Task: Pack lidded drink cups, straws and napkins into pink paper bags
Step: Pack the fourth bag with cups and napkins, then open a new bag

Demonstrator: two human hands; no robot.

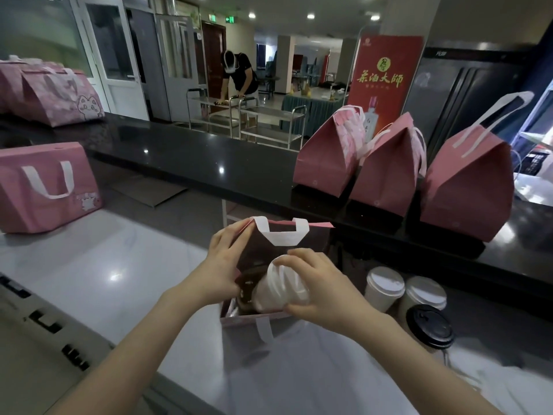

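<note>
Head view: my right hand (321, 287) grips a white-lidded cup (281, 290), tilted, over the open pink bag (254, 327) at lower centre; my left hand (226, 265) is closed on the bag's left rim, spreading it. I'd bring the cup upright before lowering it beside the dark item inside. Three spare cups (413, 304) wait on the desk (89, 265), right of the bag
</note>
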